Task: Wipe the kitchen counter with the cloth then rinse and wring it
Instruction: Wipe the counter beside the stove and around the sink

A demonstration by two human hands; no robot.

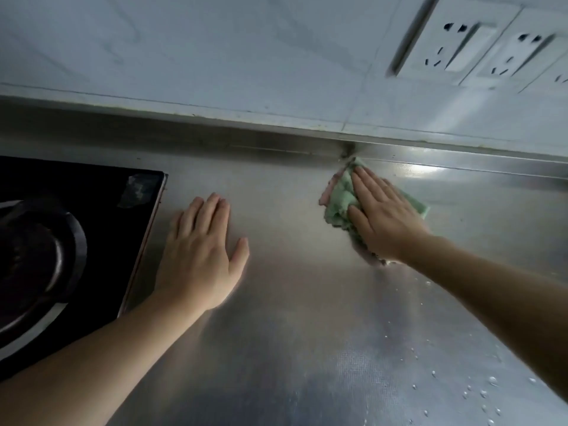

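A green cloth (339,199) with a pink edge lies bunched on the stainless steel counter (292,302), close to the back ledge. My right hand (384,216) presses flat on top of the cloth, fingers stretched toward the wall, covering much of it. My left hand (199,253) rests flat on the bare counter beside the stove, palm down, fingers apart, holding nothing. Water drops dot the counter at the lower right.
A black glass gas stove (101,229) with a round burner (33,262) fills the left side, its edge just left of my left hand. A tiled wall (246,56) rises behind the counter, with white power sockets (461,41) at the upper right.
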